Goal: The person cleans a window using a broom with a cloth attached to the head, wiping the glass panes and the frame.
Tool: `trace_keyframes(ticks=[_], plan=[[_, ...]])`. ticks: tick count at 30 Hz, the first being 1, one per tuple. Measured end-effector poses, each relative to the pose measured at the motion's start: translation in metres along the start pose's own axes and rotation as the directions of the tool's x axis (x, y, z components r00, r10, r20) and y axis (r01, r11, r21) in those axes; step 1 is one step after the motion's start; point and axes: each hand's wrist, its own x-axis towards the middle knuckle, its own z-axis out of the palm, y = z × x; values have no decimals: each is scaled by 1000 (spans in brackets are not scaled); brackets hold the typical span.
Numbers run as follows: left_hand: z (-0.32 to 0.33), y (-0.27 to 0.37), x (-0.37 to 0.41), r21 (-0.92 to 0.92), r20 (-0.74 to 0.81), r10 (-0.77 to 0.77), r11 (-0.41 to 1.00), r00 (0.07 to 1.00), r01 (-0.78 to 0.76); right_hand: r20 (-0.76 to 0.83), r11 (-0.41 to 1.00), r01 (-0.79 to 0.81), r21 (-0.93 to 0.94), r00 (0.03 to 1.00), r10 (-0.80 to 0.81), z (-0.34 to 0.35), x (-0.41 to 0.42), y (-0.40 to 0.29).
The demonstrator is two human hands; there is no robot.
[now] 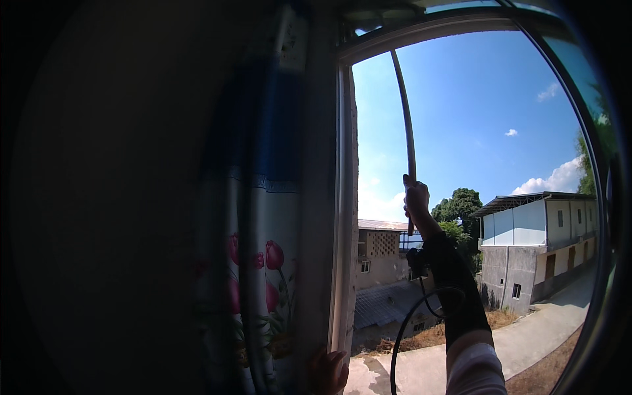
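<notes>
My right hand is raised outside the open window, gripping a long thin pole near its lower end. The pole runs upward and its top is hidden behind the upper window frame. A black sleeve covers that forearm, and a small black device with a looping black cable hangs at it. Low in the picture, my left hand has its fingers curled round the side of the window frame. Shadow hides part of that hand.
A curtain with pink tulips hangs left of the frame, in shadow. The window's dark right edge curves past my arm. Outside and below lie a concrete road, a grey building, a metal roof and trees.
</notes>
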Motion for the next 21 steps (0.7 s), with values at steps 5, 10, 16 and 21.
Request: trace_keyframes(ticks=[5, 10, 16, 21], plan=[[7, -3, -1, -36, -31, 8, 999, 1000, -9, -29, 999, 10, -36, 1000, -11, -21, 8, 14], [16, -9, -5, 254, -208, 117, 965, 971, -62, 9, 996, 27, 82, 1000, -28, -31, 5, 3], [3, -11, -4, -31, -3, 13, 999, 1000, -13, 51, 985, -4, 174, 999, -5, -22, -2, -2], [4, -8, -2, -54, 15, 6, 999, 1000, -5, 47, 995, 59, 82, 997, -63, 2, -6, -25]])
